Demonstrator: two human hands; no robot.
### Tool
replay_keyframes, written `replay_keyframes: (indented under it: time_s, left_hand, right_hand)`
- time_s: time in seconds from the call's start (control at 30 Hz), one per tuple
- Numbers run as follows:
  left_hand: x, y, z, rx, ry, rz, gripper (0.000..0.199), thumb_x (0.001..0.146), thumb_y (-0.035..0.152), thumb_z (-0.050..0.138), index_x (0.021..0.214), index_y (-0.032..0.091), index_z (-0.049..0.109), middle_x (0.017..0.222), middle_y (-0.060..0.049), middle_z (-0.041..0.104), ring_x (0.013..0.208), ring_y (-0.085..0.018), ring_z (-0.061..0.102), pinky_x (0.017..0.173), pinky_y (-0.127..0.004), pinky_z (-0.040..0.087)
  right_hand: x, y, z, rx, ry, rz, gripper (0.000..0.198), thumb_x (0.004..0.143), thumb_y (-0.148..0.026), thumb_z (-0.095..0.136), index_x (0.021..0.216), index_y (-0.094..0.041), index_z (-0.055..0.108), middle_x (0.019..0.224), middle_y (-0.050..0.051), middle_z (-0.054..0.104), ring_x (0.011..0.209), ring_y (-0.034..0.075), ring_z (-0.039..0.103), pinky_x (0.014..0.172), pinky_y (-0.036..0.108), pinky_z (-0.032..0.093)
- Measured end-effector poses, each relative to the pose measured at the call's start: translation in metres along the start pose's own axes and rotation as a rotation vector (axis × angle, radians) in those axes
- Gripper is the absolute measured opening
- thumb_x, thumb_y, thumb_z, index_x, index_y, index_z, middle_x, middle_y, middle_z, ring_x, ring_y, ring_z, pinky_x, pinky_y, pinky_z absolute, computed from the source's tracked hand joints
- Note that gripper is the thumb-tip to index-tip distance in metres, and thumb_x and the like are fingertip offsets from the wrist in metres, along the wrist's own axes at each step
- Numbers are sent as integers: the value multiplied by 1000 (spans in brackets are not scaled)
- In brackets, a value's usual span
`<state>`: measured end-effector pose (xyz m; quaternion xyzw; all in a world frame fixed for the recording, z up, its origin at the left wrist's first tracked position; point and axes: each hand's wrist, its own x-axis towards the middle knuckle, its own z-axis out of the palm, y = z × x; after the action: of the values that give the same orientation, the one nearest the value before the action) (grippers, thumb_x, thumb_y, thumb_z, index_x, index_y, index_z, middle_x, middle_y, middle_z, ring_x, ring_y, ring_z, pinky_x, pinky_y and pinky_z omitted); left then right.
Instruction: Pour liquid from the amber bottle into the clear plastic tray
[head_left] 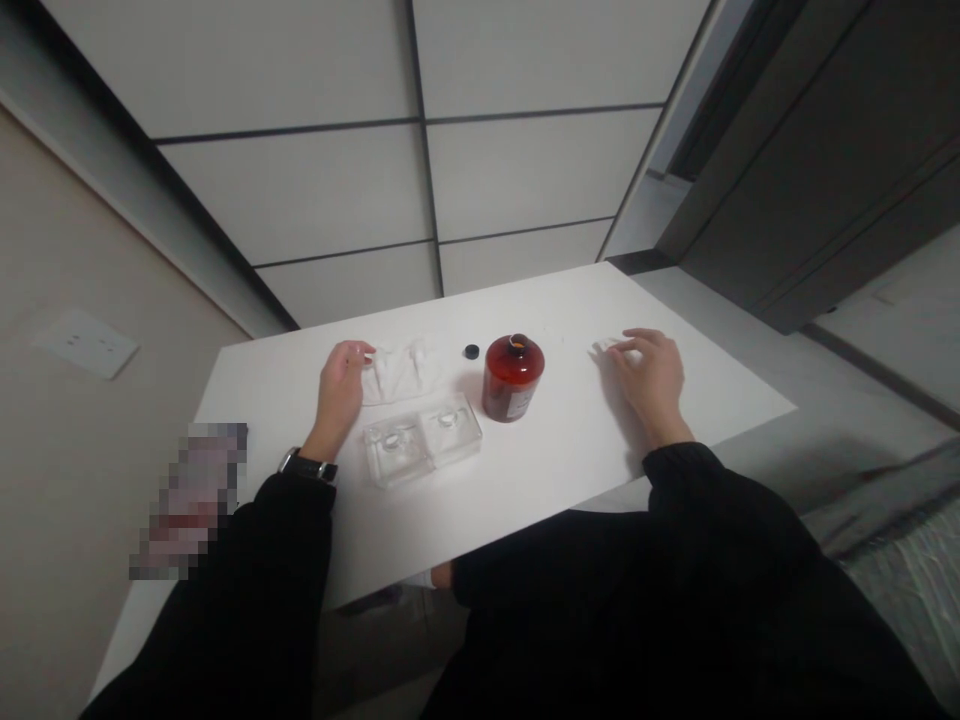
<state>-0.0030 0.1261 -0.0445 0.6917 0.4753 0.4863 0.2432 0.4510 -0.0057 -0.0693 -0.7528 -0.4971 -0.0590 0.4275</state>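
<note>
My left hand (pixel 341 385) rests on the white table (pixel 570 470), its fingertips pinching the edge of a crumpled white tissue (pixel 397 368). My right hand (pixel 649 375) lies far to the right, its fingers closed on a small white scrap (pixel 604 346). Between the hands stands an open amber bottle (pixel 512 378) with a label. Its small black cap (pixel 471 351) lies just left of it. Two clear glass dishes (pixel 421 438) sit side by side in front of the tissue.
A blurred-out object (pixel 191 500) lies at the table's left edge near my forearm. A wall socket plate (pixel 86 343) is on the left wall. Tiled floor lies beyond the table, with dark cabinets at the right.
</note>
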Motion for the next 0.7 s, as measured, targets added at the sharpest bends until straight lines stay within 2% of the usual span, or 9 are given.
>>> replay_keyframes:
  time_s: [0.13, 0.2, 0.3, 0.37, 0.43, 0.57, 0.63, 0.7]
  left_hand:
    - [-1, 3, 0, 10, -1, -1, 36, 104, 52, 43, 94, 24, 64, 100, -7, 68, 90, -22, 65, 90, -39, 50]
    - [-1, 3, -1, 14, 3, -9, 36, 104, 52, 44, 94, 24, 64, 100, -7, 69, 90, -23, 65, 89, -39, 51]
    - [0, 2, -1, 13, 7, -21, 32, 103, 49, 47, 93, 24, 64, 100, -6, 70, 90, -22, 65, 89, -38, 51]
    - [0, 1, -1, 19, 8, -16, 30, 103, 47, 48, 93, 25, 65, 99, -5, 70, 90, -22, 65, 90, -38, 51]
    - [0, 2, -1, 27, 9, -5, 29, 103, 46, 48, 93, 24, 65, 98, -5, 69, 90, -23, 65, 90, -39, 51]
    - [0, 4, -2, 29, 3, -8, 30, 102, 47, 48, 92, 24, 65, 96, -5, 69, 90, -23, 65, 90, -39, 50]
    - [0, 5, -2, 35, 0, -12, 30, 102, 48, 48, 92, 24, 65, 95, -5, 69, 90, -23, 65, 90, -39, 50]
    - [0, 6, -2, 38, 0, -16, 30, 101, 48, 49, 91, 24, 65, 95, -5, 69, 90, -23, 65, 90, -40, 49]
  right_hand:
    - [1, 3, -4, 146, 91, 88, 21, 88, -36, 65, 94, -19, 74, 113, 15, 76, 106, 31, 70, 101, 56, 54]
    - [3, 6, -6, 177, 69, 170, 28, 90, -35, 60, 107, -18, 74, 114, 16, 76, 100, 30, 72, 94, 55, 58]
    - [6, 9, -9, 139, -67, 170, 36, 89, -27, 57, 120, -19, 73, 128, 17, 73, 115, 32, 71, 106, 58, 53]
    - [6, 9, -9, 117, -139, 132, 36, 83, -23, 62, 116, -20, 75, 133, 17, 72, 126, 34, 66, 116, 60, 45]
    - [6, 10, -9, 119, -167, 130, 33, 77, -21, 67, 108, -21, 76, 128, 16, 74, 126, 36, 66, 117, 62, 43]
    - [4, 8, -6, 168, -144, 192, 28, 74, -29, 72, 100, -21, 74, 112, 15, 77, 107, 35, 70, 104, 64, 52]
    - [5, 5, -4, 228, -132, 225, 37, 78, -39, 72, 110, -21, 70, 110, 14, 77, 95, 30, 72, 88, 56, 60]
    - [7, -1, -2, 409, -125, 301, 46, 82, -46, 68, 122, -23, 64, 108, 12, 77, 83, 26, 73, 71, 45, 62]
